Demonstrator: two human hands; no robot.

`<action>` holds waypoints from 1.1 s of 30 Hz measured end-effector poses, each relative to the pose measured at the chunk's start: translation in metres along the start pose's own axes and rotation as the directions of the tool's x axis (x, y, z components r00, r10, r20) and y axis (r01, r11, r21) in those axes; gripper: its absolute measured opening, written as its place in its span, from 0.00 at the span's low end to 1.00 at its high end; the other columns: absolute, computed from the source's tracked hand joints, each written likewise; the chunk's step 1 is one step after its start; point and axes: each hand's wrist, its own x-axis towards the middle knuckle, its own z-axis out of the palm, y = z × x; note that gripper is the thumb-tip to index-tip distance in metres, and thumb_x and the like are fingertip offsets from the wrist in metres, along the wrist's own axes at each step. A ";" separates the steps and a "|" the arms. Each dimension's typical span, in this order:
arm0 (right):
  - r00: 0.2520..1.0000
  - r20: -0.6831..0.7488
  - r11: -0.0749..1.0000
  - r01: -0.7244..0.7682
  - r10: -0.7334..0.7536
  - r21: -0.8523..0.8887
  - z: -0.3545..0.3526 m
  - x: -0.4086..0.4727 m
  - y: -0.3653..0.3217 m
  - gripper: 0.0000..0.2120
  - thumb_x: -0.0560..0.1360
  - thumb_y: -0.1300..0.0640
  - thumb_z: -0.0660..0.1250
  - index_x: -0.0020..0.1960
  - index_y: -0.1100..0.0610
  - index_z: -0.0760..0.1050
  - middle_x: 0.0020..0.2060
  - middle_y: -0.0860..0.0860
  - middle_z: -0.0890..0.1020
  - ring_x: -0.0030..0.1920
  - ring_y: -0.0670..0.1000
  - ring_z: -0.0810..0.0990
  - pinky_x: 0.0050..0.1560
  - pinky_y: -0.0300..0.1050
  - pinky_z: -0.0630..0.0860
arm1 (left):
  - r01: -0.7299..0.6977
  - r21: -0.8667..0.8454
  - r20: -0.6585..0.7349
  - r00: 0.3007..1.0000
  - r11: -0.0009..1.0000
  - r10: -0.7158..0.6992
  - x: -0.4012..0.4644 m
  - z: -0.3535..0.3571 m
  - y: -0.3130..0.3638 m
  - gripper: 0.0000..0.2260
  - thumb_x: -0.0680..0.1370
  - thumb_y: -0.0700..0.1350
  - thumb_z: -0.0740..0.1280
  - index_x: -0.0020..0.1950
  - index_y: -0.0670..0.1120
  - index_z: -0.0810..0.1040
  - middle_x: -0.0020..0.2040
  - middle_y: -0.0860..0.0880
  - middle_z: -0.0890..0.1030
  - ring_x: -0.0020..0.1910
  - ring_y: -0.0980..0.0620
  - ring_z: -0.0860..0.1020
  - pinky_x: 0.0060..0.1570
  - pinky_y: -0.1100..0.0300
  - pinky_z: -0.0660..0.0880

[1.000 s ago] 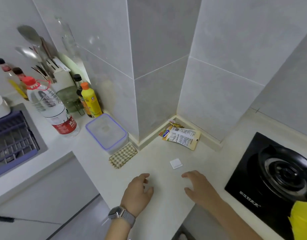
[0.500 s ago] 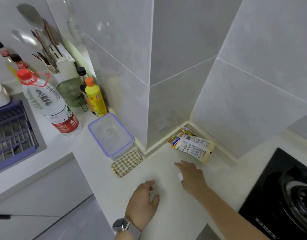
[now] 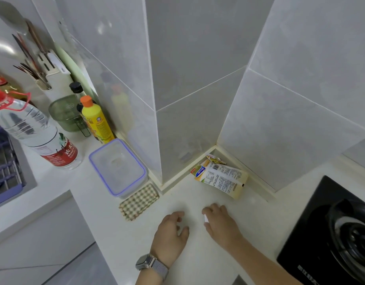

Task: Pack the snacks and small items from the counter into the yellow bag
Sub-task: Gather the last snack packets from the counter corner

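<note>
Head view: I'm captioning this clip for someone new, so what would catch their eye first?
Probably the two bare hands low in the middle, the right hand covering a small white square packet on the pale counter, the left hand resting beside it. Next, the printed cream snack pouch in the tiled corner, and the bright yellow bottle with the orange cap at the left.

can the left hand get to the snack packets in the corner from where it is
Probably yes: the left hand rests on bare counter, and nothing lies between it and the snack packets.
</note>
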 end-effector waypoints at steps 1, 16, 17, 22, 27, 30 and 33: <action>0.999 -0.044 0.997 0.011 -0.007 0.077 0.002 -0.002 0.000 0.16 0.67 0.49 0.74 0.53 0.48 0.75 0.48 0.48 0.76 0.46 0.51 0.77 0.39 0.39 0.76 | -0.003 -0.013 0.000 1.000 1.000 0.003 0.001 0.002 0.002 0.18 0.76 0.46 0.65 0.65 0.50 0.70 0.54 0.54 0.73 0.46 0.59 0.76 0.44 0.72 0.69; 0.902 0.414 -0.451 -0.321 0.123 0.833 -0.063 -0.028 -0.036 0.09 0.79 0.62 0.60 0.58 0.61 0.75 0.47 0.60 0.84 0.49 0.56 0.82 0.48 0.50 0.80 | -0.089 -0.188 -0.096 0.993 0.978 0.072 0.000 0.010 0.037 0.19 0.71 0.46 0.72 0.59 0.60 0.74 0.51 0.58 0.76 0.45 0.59 0.76 0.45 0.74 0.70; 0.906 0.409 -0.466 -0.319 0.104 0.825 -0.065 -0.028 -0.036 0.09 0.79 0.62 0.60 0.57 0.62 0.75 0.48 0.60 0.83 0.49 0.56 0.82 0.48 0.49 0.80 | -0.083 -0.180 -0.120 0.991 0.980 0.062 0.000 0.010 0.038 0.20 0.70 0.46 0.72 0.60 0.59 0.75 0.51 0.57 0.78 0.44 0.59 0.76 0.45 0.73 0.70; 0.905 0.424 -0.396 -0.395 -0.016 0.829 -0.068 -0.025 -0.025 0.11 0.79 0.61 0.59 0.58 0.62 0.76 0.52 0.63 0.82 0.51 0.57 0.81 0.47 0.51 0.80 | -0.079 -0.210 -0.170 0.984 0.975 0.043 -0.003 0.007 0.043 0.19 0.67 0.43 0.72 0.44 0.68 0.75 0.43 0.57 0.80 0.38 0.61 0.77 0.40 0.72 0.72; 0.894 0.439 0.110 -0.447 0.094 0.887 -0.070 0.008 -0.009 0.08 0.76 0.58 0.65 0.55 0.52 0.77 0.57 0.52 0.79 0.51 0.51 0.80 0.49 0.47 0.80 | -0.034 -0.364 -0.212 0.976 0.931 -0.048 -0.007 0.002 0.035 0.14 0.67 0.41 0.75 0.45 0.57 0.78 0.41 0.57 0.81 0.33 0.66 0.77 0.35 0.75 0.71; 0.912 0.338 0.392 -0.406 0.233 0.825 -0.062 0.041 -0.002 0.17 0.72 0.61 0.68 0.60 0.52 0.73 0.60 0.50 0.75 0.52 0.49 0.77 0.57 0.51 0.78 | -0.013 -0.427 -0.250 0.962 0.904 -0.105 -0.009 -0.002 0.029 0.13 0.67 0.40 0.75 0.48 0.51 0.78 0.40 0.56 0.79 0.30 0.65 0.74 0.35 0.75 0.70; 0.947 0.205 0.642 -0.319 0.248 0.697 -0.047 0.073 -0.001 0.24 0.72 0.61 0.67 0.67 0.58 0.68 0.61 0.50 0.72 0.54 0.51 0.74 0.59 0.44 0.70 | 0.012 -0.474 -0.294 0.940 0.880 -0.172 -0.012 -0.007 0.024 0.15 0.66 0.39 0.75 0.49 0.49 0.77 0.40 0.55 0.77 0.26 0.62 0.71 0.34 0.74 0.70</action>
